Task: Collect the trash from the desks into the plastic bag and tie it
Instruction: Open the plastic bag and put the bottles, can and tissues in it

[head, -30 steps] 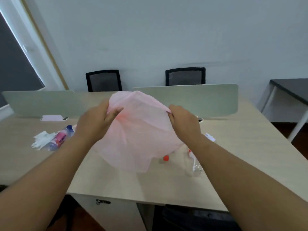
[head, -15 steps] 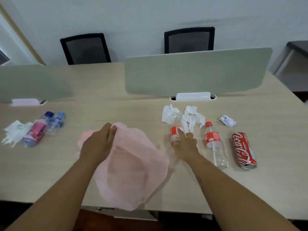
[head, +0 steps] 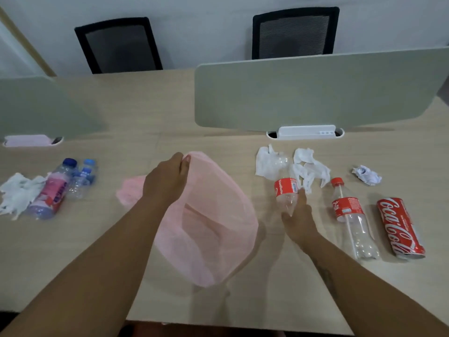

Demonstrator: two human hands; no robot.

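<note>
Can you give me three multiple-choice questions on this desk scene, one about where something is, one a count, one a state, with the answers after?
1. Where does the Coca-Cola can lie?
A. Right of the straw bottle
B. Inside the pink plastic bag
C. Beside the blue-capped bottles

2. How many office chairs stand behind the desk?
A. One
B. Two
C. Four

3. What is the right hand doing?
A. Resting flat on the bare desk
B. Gripping a red-labelled bottle
C. Tying the bag shut

Answers: 1 A, the can lies on its side at the far right, past the bottle with the straw. 2 B, one chair sits at the left and one chair at the right beyond the dividers. 3 B, its fingers wrap the bottle's lower end while the left hand holds the bag's rim open.
</note>
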